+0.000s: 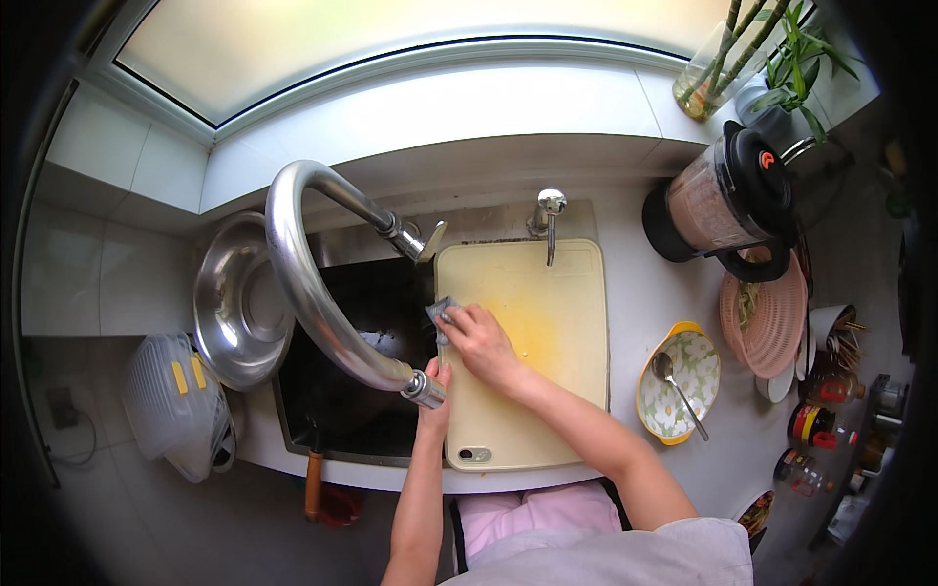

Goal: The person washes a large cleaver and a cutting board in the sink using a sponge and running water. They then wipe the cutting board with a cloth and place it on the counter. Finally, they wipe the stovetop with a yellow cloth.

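Observation:
A cream cutting board [535, 432] with a yellow stain at its middle lies across the right part of the sink. My right hand [480, 340] grips a grey cloth [442, 308] at the board's left edge. Just below it, my left hand [437, 395] is at the same edge, partly hidden behind the faucet's spray head [425, 388]; its fingers seem to hold the board there. To the left of both hands, the dark sink basin [352, 308] shows a wet glint on its bottom.
The arched metal faucet [293, 242] curves over the basin. A steel bowl [220, 315] leans at the left. On the right are a floral dish [678, 373] with a spoon [674, 381], a blender [707, 198] and a pink colander [777, 322]. A wooden handle [314, 483] juts past the counter's front.

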